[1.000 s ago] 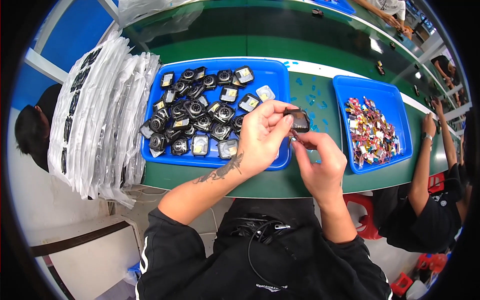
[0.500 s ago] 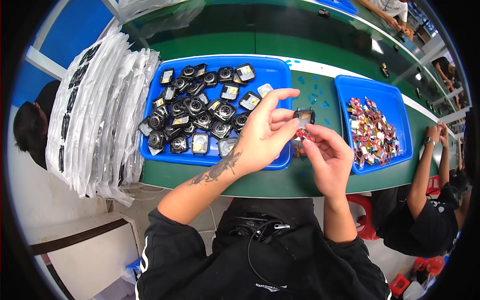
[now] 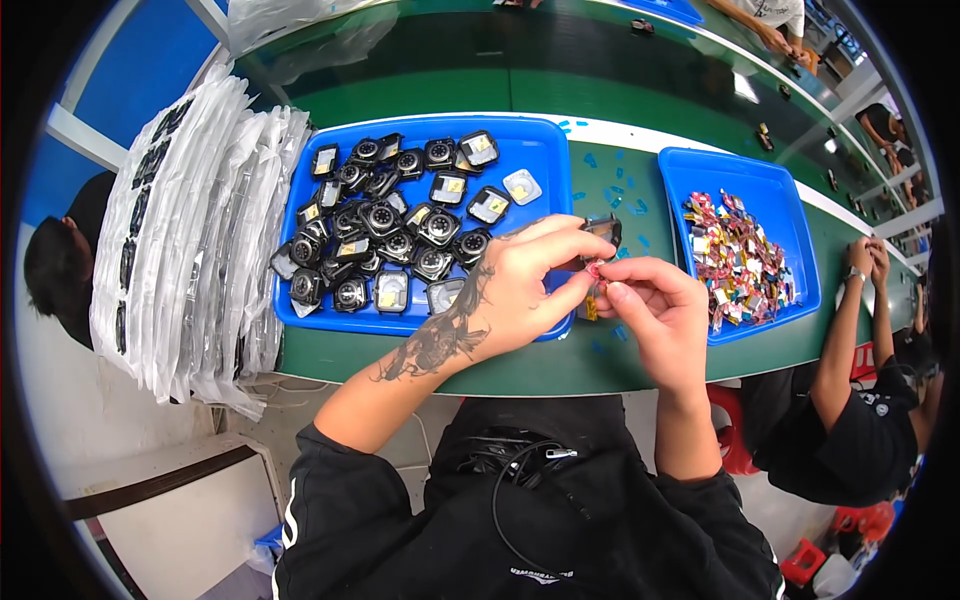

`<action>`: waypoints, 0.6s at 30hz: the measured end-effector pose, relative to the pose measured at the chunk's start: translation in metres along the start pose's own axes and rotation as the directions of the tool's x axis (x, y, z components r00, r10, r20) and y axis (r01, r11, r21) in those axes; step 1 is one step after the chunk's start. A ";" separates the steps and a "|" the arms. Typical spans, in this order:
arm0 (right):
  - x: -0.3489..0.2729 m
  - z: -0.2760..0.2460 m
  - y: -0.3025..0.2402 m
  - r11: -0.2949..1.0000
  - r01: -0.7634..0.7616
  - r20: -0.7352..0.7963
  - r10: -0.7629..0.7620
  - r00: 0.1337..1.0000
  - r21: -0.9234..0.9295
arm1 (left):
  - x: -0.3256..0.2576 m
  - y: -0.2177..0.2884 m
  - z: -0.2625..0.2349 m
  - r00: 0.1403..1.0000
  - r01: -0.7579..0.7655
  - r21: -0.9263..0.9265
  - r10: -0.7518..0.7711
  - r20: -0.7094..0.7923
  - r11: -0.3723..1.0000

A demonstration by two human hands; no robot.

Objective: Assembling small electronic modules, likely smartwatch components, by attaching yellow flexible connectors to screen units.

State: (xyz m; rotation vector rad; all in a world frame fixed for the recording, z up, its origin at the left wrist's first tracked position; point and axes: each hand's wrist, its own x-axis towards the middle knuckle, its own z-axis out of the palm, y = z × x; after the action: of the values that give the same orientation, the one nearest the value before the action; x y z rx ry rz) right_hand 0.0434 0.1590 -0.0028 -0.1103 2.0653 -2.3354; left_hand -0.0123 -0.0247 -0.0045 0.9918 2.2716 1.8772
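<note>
Over the table in front of me, my left hand (image 3: 540, 275) is closed, its fingers curled over a dark square watch case (image 3: 602, 231). Its thumb reaches down toward a small red-wired electronic part (image 3: 597, 269). My right hand (image 3: 662, 318) pinches that part between thumb and forefinger, just below the case. A bit of yellow (image 3: 591, 307) shows under the fingertips; the rest is hidden by them. Left of my hands, a blue tray (image 3: 420, 122) holds many black watch cases (image 3: 383, 217). To the right, another blue tray (image 3: 806, 235) holds a heap of small wired parts (image 3: 740, 265).
Small blue film pieces (image 3: 618, 190) lie scattered on the green table (image 3: 480, 378). Stacked plastic-wrapped trays (image 3: 190, 250) stand at the left. Beyond the white ledge runs a dark green belt (image 3: 430, 75) with a few small items. A co-worker's hands (image 3: 868, 258) are at the right.
My left hand has tipped over, its raised forefinger now bent down onto the watch case. Both hands stay close together, and the right still pinches the small part.
</note>
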 end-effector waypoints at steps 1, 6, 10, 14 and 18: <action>0.000 -0.002 0.000 0.999 -0.023 0.022 0.022 1.000 0.024 | 0.000 0.000 0.000 0.999 -0.036 0.106 0.036 0.000 0.994; 0.006 -0.002 -0.002 0.970 0.138 0.072 -0.126 0.989 -0.199 | 0.001 -0.002 0.002 0.998 -0.063 0.088 0.065 -0.012 0.994; 0.008 -0.011 -0.014 0.869 0.240 0.178 -0.179 0.968 -0.434 | 0.000 -0.002 0.002 0.999 -0.029 0.085 0.030 -0.013 0.996; 0.007 -0.014 -0.023 0.835 0.238 0.204 -0.155 0.967 -0.497 | 0.001 -0.003 0.003 0.999 -0.026 0.059 0.024 0.024 0.998; 0.005 -0.014 -0.027 0.862 0.172 0.173 -0.099 0.980 -0.478 | 0.002 -0.001 0.002 0.997 -0.035 0.097 0.028 0.068 0.995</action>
State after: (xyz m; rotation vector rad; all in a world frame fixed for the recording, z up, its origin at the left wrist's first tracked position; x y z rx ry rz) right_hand 0.0379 0.1754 0.0224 -0.4312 2.5927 -1.7337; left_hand -0.0138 -0.0222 -0.0056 1.0909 2.3437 1.7313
